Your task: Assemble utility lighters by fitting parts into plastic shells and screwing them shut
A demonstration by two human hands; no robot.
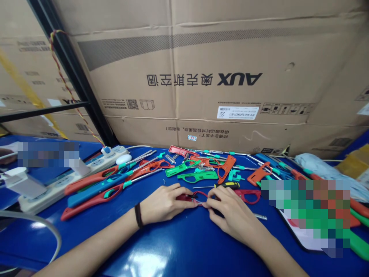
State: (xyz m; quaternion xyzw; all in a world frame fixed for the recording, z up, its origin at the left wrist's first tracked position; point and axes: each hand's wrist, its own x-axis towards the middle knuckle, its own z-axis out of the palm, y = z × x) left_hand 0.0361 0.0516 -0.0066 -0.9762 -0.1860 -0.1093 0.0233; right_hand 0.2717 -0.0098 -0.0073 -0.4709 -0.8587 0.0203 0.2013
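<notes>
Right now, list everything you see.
Table: one, blue, across the foreground
Cardboard boxes: at least two, brown, back
Metal frame: one, black, back left
Power strip: one, white, left
Chargers: at least two, white, left
Long lighters: at least three, red and blue, left
Loose casings: several, red, orange, green, middle
Screwdriver: one, yellow and black, middle
Plastic bag: one, pale blue, far right
Held casing: one, red, front middle
Wristband: one, dark, left wrist
Left hand: one, bare, at held casing
Right hand: one, bare, at held casing
</notes>
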